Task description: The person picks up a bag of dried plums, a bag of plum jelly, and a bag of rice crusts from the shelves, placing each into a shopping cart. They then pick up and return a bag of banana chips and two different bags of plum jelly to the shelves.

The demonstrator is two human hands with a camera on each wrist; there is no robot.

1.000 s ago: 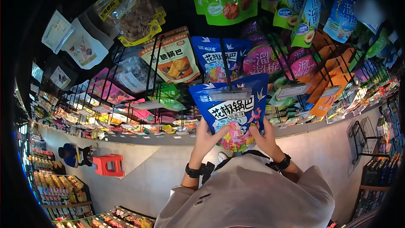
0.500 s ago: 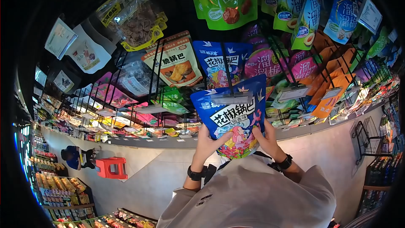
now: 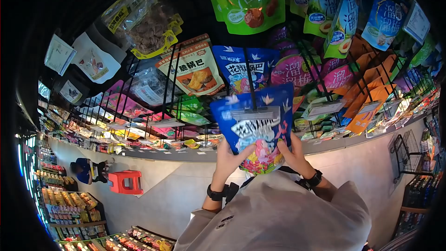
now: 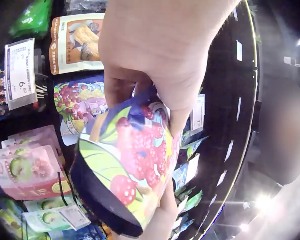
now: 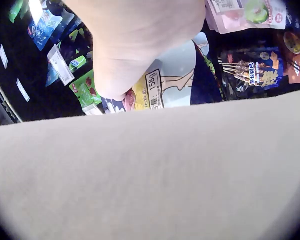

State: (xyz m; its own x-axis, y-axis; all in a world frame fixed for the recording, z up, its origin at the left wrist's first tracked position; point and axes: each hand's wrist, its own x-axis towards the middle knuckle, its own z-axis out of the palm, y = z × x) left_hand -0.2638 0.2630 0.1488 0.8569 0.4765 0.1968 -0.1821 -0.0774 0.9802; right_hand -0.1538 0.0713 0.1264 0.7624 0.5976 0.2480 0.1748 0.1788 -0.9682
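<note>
In the head view, a blue snack pouch (image 3: 260,153) with a colourful cartoon print hangs in front of the shelf, top edge slanting up to the right. My left hand (image 3: 228,159) grips its lower left side, thumb across the front. My right hand (image 3: 295,158) grips the lower right side the same way. A clear price-tag holder (image 3: 255,114) on a hook overlaps the pouch's upper part. The left wrist view shows the pouch's printed bottom (image 4: 140,155) below my left hand. In the right wrist view, a sleeve (image 5: 150,170) hides much of the pouch.
Behind hangs a matching blue pouch (image 3: 244,67), beside a cream-and-brown pouch (image 3: 197,72). A green bag (image 3: 253,7) hangs above, orange bags (image 3: 367,111) to the right. A red stool (image 3: 125,182) and a person (image 3: 86,171) are at lower left; a cart (image 3: 409,153) is at right.
The held pouch has tilted a little, and its bottom has come slightly nearer my body. Both hands keep their grip, and the head view has shifted slightly.
</note>
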